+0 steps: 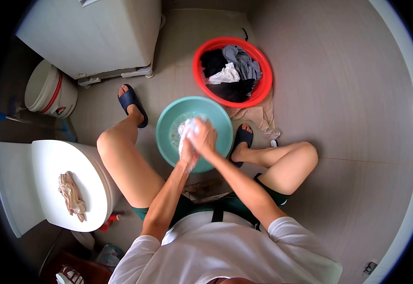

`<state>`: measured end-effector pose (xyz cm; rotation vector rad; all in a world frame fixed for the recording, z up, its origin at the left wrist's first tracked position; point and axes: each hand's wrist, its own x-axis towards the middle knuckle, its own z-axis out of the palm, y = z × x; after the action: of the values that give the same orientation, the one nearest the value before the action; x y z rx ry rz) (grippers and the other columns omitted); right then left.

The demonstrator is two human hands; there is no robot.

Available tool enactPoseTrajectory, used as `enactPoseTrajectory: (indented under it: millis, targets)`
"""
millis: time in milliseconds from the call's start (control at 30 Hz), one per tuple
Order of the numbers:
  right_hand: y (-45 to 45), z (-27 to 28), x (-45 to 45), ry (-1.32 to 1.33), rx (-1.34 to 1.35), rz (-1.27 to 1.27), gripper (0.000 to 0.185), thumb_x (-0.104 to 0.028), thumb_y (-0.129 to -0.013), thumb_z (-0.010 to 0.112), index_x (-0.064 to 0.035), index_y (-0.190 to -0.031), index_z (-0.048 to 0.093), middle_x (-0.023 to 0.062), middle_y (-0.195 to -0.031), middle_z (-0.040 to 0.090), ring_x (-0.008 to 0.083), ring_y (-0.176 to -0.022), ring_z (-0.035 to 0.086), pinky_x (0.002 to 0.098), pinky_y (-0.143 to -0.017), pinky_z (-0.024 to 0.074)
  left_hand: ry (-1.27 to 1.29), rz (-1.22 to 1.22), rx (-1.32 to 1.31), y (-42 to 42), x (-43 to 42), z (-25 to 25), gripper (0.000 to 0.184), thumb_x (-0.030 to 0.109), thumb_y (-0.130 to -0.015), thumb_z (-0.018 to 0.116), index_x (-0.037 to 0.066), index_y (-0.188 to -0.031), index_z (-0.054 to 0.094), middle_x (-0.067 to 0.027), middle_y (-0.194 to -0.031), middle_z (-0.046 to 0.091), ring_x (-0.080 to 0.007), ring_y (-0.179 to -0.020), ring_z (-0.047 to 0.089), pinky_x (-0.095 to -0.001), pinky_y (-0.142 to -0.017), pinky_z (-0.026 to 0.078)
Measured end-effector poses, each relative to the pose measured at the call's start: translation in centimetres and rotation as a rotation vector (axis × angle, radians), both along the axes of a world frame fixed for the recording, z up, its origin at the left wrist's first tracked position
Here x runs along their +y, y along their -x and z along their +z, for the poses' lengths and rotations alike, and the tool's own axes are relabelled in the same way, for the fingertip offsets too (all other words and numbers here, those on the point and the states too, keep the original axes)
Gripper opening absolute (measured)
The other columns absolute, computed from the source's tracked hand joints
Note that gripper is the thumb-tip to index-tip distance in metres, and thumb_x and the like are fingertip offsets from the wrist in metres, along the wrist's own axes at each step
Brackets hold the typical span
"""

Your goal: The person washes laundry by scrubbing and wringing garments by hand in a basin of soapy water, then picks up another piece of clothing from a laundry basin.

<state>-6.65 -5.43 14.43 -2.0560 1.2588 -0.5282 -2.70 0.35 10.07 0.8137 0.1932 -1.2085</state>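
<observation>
Above a teal basin [220, 124] on the floor, both hands are close together around a sudsy white cloth [198, 124]. My left hand [187, 152] is lower and to the left in the picture, its fingers closed against the cloth. My right hand [205, 137] overlaps it from the right, fingers bent over the same cloth. Foam covers parts of both hands and blurs the fingertips. Foamy water [175, 135] shows in the basin beside the cloth.
A red basin [269, 75] holds dark, grey and white clothes. A beige cloth [258, 116] lies beside it. The closed toilet lid [50, 189] bears a crumpled cloth [71, 196]. A white bucket [60, 92] and a white appliance [107, 38] stand at the upper left.
</observation>
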Motion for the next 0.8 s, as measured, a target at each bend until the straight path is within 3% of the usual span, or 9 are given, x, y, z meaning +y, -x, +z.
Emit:
enactPoseTrajectory:
  millis: [167, 267, 333, 433, 567, 600, 667, 733, 800]
  targets:
    - [0.6, 0.0, 2.0, 0.049, 0.041, 0.079, 0.021, -0.027, -0.074, 0.065, -0.0073, -0.083, 0.066, 0.0166, -0.076, 0.063, 0.0354, -0.070, 0.062, 0.0441, -0.063, 0.0490, 0.169, -0.183, 0.268, -3.4, -0.2, 0.2, 0.059, 0.062, -0.088, 0.041, 0.011, -0.114, 0.054, -0.0097, -0.103, 0.060, -0.0221, -0.096, 0.057, -0.0380, -0.084, 0.049]
    - [1.3, 1.8, 5.6, 0.146, -0.111, 0.163, 0.021, -0.025, -0.073, 0.068, -0.0058, -0.082, 0.066, 0.0170, -0.090, 0.063, 0.0345, -0.080, 0.062, 0.0423, -0.069, 0.0500, 0.459, -0.222, 0.234, -4.1, -0.2, -11.9, 0.048, 0.055, -0.091, 0.040, 0.011, -0.105, 0.054, -0.0073, -0.090, 0.058, -0.0203, -0.078, 0.058, -0.0353, -0.069, 0.052]
    - [0.5, 1.5, 2.4, -0.009, 0.106, 0.106, 0.022, -0.026, -0.073, 0.067, -0.0062, -0.083, 0.066, 0.0158, -0.090, 0.062, 0.0334, -0.079, 0.062, 0.0438, -0.069, 0.0489, 0.241, -0.137, 0.194, -1.6, 0.2, -11.2, 0.042, 0.049, -0.093, 0.042, 0.012, -0.110, 0.052, -0.0067, -0.096, 0.059, -0.0198, -0.084, 0.059, -0.0343, -0.071, 0.052]
    - [-0.7, 0.2, -2.1, -0.059, 0.170, 0.011, 0.018, -0.024, -0.073, 0.067, -0.0094, -0.082, 0.068, 0.0132, -0.089, 0.060, 0.0318, -0.081, 0.060, 0.0437, -0.070, 0.0482, -0.125, -0.247, 0.085, -0.1, -0.6, -0.4, 0.039, 0.040, -0.093, 0.046, 0.014, -0.123, 0.048, -0.0034, -0.110, 0.057, -0.0181, -0.093, 0.058, -0.0361, -0.078, 0.051]
    - [-0.2, 0.1, 2.1, -0.033, -0.002, -0.009, 0.018, -0.026, -0.070, 0.069, -0.0079, -0.072, 0.066, 0.0150, -0.096, 0.060, 0.0327, -0.088, 0.060, 0.0446, -0.075, 0.0483, 0.117, -0.164, 0.265, -1.4, 0.1, -5.1, 0.031, 0.038, -0.095, 0.044, 0.014, -0.114, 0.053, -0.0041, -0.099, 0.059, -0.0168, -0.084, 0.058, -0.0339, -0.071, 0.051]
    - [0.5, -0.3, 4.4, -0.007, -0.020, 0.064, 0.019, -0.026, -0.070, 0.070, -0.0075, -0.071, 0.066, 0.0147, -0.097, 0.060, 0.0324, -0.089, 0.060, 0.0448, -0.075, 0.0482, 0.630, -0.413, 0.444, -3.1, 0.8, -9.0, 0.028, 0.040, -0.094, 0.045, 0.014, -0.098, 0.056, -0.0035, -0.085, 0.056, -0.0160, -0.077, 0.056, -0.0309, -0.072, 0.050]
    - [1.2, -0.1, 6.2, 0.112, -0.069, 0.157, 0.025, -0.030, -0.071, 0.070, -0.0057, -0.071, 0.065, 0.0164, -0.095, 0.061, 0.0332, -0.087, 0.060, 0.0448, -0.074, 0.0479, 0.076, -0.452, -0.391, -3.3, 0.8, -11.0, 0.032, 0.040, -0.095, 0.040, 0.013, -0.095, 0.056, -0.0033, -0.082, 0.056, -0.0165, -0.076, 0.055, -0.0324, -0.072, 0.052]
    - [0.8, -2.6, 3.0, -0.056, 0.086, -0.040, 0.027, -0.031, -0.073, 0.068, -0.0046, -0.071, 0.064, 0.0166, -0.090, 0.062, 0.0344, -0.083, 0.060, 0.0449, -0.072, 0.0477, 0.021, -0.431, -0.625, -1.6, 1.7, -9.9, 0.034, 0.041, -0.096, 0.038, 0.012, -0.102, 0.056, -0.0030, -0.091, 0.059, -0.0176, -0.083, 0.058, -0.0344, -0.074, 0.052]
    - [-0.2, -3.9, -1.1, -0.076, 0.112, -0.179, 0.028, -0.031, -0.075, 0.066, -0.0035, -0.072, 0.062, 0.0170, -0.084, 0.062, 0.0358, -0.079, 0.060, 0.0448, -0.069, 0.0473, -0.154, -0.240, 0.003, -0.1, 0.3, -0.2, 0.035, 0.040, -0.096, 0.038, 0.013, -0.109, 0.055, -0.0029, -0.100, 0.061, -0.0184, -0.091, 0.059, -0.0367, -0.077, 0.052]
